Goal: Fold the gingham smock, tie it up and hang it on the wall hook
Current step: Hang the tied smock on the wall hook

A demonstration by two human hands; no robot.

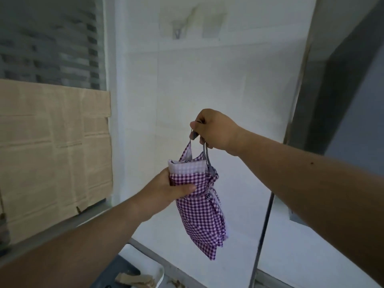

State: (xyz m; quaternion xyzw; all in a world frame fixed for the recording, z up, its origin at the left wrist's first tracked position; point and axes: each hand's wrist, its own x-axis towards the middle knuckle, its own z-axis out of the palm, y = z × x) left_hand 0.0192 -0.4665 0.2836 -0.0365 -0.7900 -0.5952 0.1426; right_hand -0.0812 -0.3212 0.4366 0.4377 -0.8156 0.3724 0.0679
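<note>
The purple-and-white gingham smock (200,217) hangs in the air as a folded, tied bundle in front of a white tiled wall. My right hand (216,130) is above it, pinching the grey strap loop (205,151) at the bundle's top. Lower and to the left, my left hand (172,188) grips the upper left side of the bundle. High on the wall, well above both hands, sits a small metal wall hook (177,34) on an adhesive pad, blurred.
A second pale adhesive pad (212,30) is right of the hook. Cardboard (54,154) covers a window at left. A metal frame post (295,125) runs down the right. A white tray (145,269) with scraps lies below.
</note>
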